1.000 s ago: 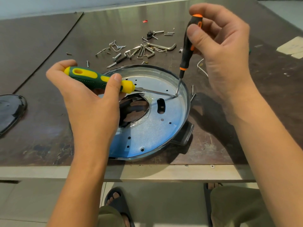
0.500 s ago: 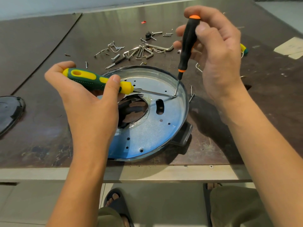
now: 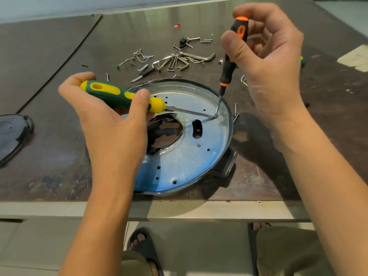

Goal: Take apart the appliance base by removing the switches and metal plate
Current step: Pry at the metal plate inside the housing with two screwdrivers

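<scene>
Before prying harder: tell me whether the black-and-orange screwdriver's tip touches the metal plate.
Touching. Head view: the black-and-orange screwdriver stands tip-down on the metal plate near its rim, no gap.

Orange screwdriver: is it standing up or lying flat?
Nearly upright, leaning slightly. The right hand grips the orange screwdriver by its handle; its tip touches the plate near the rim, beside the green screwdriver tip.
</scene>
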